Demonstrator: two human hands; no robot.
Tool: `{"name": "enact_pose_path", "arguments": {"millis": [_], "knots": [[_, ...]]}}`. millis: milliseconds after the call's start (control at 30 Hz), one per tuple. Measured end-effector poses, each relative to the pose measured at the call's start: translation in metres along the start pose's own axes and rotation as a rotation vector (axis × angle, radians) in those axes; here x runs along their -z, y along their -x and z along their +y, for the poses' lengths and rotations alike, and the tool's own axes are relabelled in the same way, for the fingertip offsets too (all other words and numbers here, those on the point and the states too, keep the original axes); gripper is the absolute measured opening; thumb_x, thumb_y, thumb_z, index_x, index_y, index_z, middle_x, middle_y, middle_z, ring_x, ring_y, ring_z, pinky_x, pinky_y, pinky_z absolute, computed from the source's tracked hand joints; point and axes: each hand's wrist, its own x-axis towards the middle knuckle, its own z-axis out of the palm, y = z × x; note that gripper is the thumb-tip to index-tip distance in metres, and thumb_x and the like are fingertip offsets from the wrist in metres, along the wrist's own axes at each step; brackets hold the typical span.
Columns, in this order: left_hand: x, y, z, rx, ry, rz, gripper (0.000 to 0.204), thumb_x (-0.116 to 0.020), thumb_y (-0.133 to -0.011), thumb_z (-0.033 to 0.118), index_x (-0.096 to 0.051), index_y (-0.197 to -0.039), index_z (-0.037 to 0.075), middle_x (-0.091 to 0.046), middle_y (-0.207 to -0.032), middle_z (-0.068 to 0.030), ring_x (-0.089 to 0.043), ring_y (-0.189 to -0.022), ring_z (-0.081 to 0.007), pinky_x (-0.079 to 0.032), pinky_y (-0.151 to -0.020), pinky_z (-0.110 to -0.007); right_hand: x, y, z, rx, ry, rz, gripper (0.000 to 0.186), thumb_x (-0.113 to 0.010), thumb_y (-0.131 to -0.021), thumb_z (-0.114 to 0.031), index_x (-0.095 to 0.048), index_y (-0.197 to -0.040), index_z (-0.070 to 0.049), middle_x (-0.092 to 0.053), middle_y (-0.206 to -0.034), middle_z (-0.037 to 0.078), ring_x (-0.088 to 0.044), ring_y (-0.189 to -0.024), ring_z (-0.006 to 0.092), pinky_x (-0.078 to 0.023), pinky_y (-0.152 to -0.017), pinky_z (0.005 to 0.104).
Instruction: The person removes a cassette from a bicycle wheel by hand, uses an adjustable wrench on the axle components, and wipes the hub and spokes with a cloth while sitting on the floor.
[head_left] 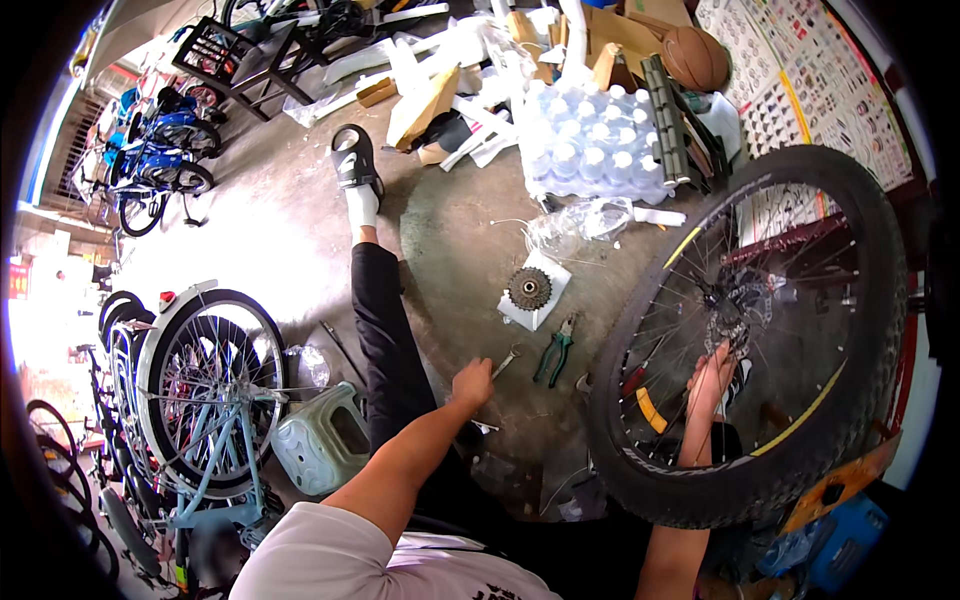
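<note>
Left hand (473,383): fingers folded down over the near end of a wrench (508,360), with open end pointing away from the knuckles, just above or on the concrete floor (450,260); which of the two, impossible to tell. Right hand (708,378): raised behind the spokes, fingertips at or just below the hub (728,305) of a large bicycle wheel (640,480); fingers partly extended, closure and any hold impossible to tell through the spokes. Wheel upright but tilted, at the person's right, with black knobby tyre in front of the right forearm. Just right of the wrench, pliers (555,355) with dark green handles. Beyond these, a toothed sprocket cluster (529,288) lying on a white sheet (553,270). Farther off, a wrapped pack of clear bottles (595,145), with cardboard and plastic scraps heaped beside and behind. To the left, past the outstretched leg (378,310), a pale green stool (310,440), then a light blue bicycle (215,505) with rear wheel toward the stool. At upper right, a basketball (695,58).
</note>
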Motion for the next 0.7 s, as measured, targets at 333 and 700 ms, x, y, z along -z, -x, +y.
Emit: {"name": "enact_pose_path", "arguments": {"millis": [333, 700], "knots": [[0.006, -0.003, -0.002, 0.073, 0.074, -0.108, 0.033, -0.056, -0.093, 0.037, -0.068, -0.097, 0.007, -0.069, -0.1, -0.0208, -0.066, -0.098, -0.0395, -0.052, -0.084, -0.051, 0.023, -0.019, 0.016, -0.077, -0.264, -0.051, 0.025, -0.051, -0.104, -0.034, -0.053, -0.108, -0.01, -0.06, -0.066, 0.004, -0.05, -0.038, 0.0139, -0.042, -0.031, 0.0307], [-0.053, -0.05, -0.05, -0.126, 0.067, 0.017, 0.024, -0.059, -0.089, 0.029, -0.069, -0.097, 0.009, -0.07, -0.101, -0.016, -0.066, -0.098, -0.0362, -0.053, -0.085, -0.049, 0.018, -0.014, 0.016, 0.028, -0.127, 0.02, 0.036, -0.054, -0.1, -0.046, -0.048, -0.109, -0.011, -0.058, -0.065, 0.004, -0.046, -0.035, 0.0153, -0.038, -0.029, 0.0313]]}}
